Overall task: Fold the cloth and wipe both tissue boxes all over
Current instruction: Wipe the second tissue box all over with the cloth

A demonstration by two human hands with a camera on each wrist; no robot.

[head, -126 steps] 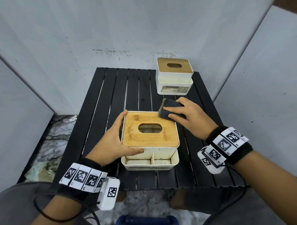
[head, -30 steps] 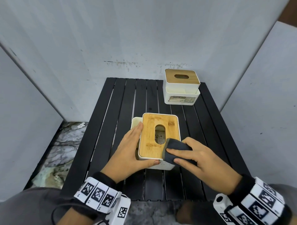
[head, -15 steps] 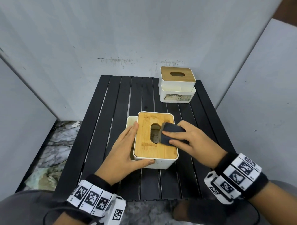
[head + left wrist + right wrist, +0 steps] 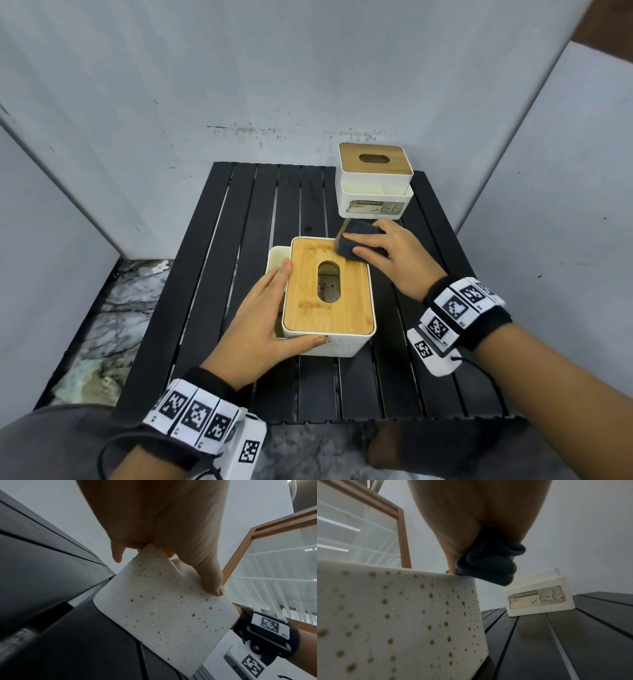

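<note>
The near tissue box [image 4: 349, 301], white with a wooden slotted lid, stands in the middle of the black slatted table [image 4: 246, 240]. Its white sides are speckled with brown spots [image 4: 163, 608] [image 4: 393, 615]. My left hand [image 4: 274, 308] braces it, fingers straight along the left side and thumb flat on the front face [image 4: 212, 586]. My right hand [image 4: 387, 253] grips the folded dark cloth [image 4: 359, 229] and presses it on the lid's far right corner. The cloth [image 4: 488, 563] bulges out under my palm. The second tissue box [image 4: 373, 185] stands at the table's far right corner, untouched.
Grey walls close in the table on three sides. A gap at the left shows marbled floor [image 4: 113, 308] below the table edge. The second box carries a torn "TISSUE HOLDER" label [image 4: 537, 599] on its front. Bare slats lie on the far left.
Since 4.2 s ago the near box has been turned a quarter turn. Over the last second my right hand slid the cloth from the lid's near right corner to its far right corner. The left hand kept its place.
</note>
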